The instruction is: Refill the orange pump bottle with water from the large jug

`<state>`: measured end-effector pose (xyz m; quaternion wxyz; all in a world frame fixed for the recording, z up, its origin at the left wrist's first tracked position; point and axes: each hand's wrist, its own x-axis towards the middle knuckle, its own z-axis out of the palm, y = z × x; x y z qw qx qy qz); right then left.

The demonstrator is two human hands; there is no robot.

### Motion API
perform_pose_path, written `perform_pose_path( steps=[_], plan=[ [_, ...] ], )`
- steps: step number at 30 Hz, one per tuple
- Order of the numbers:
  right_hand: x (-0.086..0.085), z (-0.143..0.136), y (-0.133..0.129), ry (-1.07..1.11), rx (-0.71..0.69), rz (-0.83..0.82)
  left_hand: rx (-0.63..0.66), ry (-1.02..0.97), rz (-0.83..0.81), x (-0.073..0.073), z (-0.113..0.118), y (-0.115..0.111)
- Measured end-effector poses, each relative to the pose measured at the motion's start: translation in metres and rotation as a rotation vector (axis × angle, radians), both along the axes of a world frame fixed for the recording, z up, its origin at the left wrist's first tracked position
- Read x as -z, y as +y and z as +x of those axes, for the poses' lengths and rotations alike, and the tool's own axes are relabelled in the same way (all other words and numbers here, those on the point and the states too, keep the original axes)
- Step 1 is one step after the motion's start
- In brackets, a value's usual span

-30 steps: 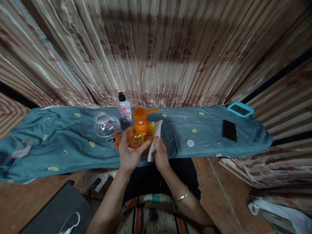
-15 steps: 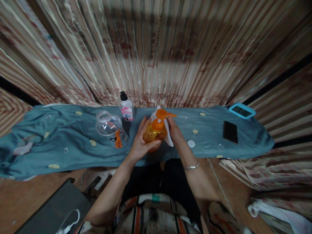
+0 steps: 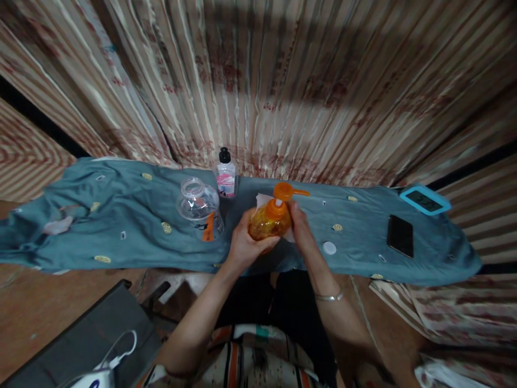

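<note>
An amber pump bottle [image 3: 269, 222] with an orange pump top is held upright over the cloth-covered table. My left hand [image 3: 244, 240] is wrapped round its left side, the thumb across the front. My right hand [image 3: 299, 223] is at its right side, pressing a white tissue [image 3: 263, 200] against the bottle; most of the tissue and the fingertips are hidden behind it. Left of my hands stands a clear, wide plastic jar [image 3: 200, 209] with an orange label and no lid. Behind that is a small clear bottle [image 3: 226, 178] with a black cap and pink label.
A round white cap [image 3: 329, 248] lies right of my right hand. Farther right are a black phone [image 3: 400, 236] and a blue-framed digital clock [image 3: 425, 200]. The table's teal cloth [image 3: 141, 215] is wrinkled at left. A curtain [image 3: 258, 108] hangs behind; a grey chair [image 3: 105, 339] stands lower left.
The view has shifted, so most things sit farther right. The pump bottle is still in my left hand, and the tissue has moved mostly behind it, with less showing at the right.
</note>
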<state>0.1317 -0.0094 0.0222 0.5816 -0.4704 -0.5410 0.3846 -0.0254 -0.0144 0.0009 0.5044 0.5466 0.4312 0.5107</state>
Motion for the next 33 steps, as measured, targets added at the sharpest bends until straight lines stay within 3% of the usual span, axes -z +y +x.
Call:
perform_pose_path(
  steps=[3,7,11,15,24,28,33],
  plan=[
    [-0.017,0.000,-0.026,-0.184,0.068,0.156,-0.066,0.069,-0.022,0.001,0.002,-0.005],
    [-0.029,-0.019,-0.042,-0.451,0.211,0.160,-0.056,-0.021,-0.017,0.011,-0.002,-0.012],
    [-0.021,-0.033,-0.042,-0.542,0.299,0.205,-0.035,-0.189,-0.111,0.026,-0.010,-0.017],
    [-0.016,-0.030,-0.041,-0.564,0.313,0.265,-0.114,-0.255,-0.172,0.036,-0.018,-0.020],
    [0.008,-0.029,-0.047,-0.411,0.326,0.166,-0.177,-0.121,-0.186,0.070,-0.024,-0.044],
    [0.011,-0.032,-0.051,-0.335,0.358,0.108,-0.080,-0.110,-0.216,0.064,-0.010,-0.056],
    [0.012,-0.030,-0.057,-0.200,0.475,0.103,0.044,-0.189,0.077,0.049,0.013,-0.056]
  ],
)
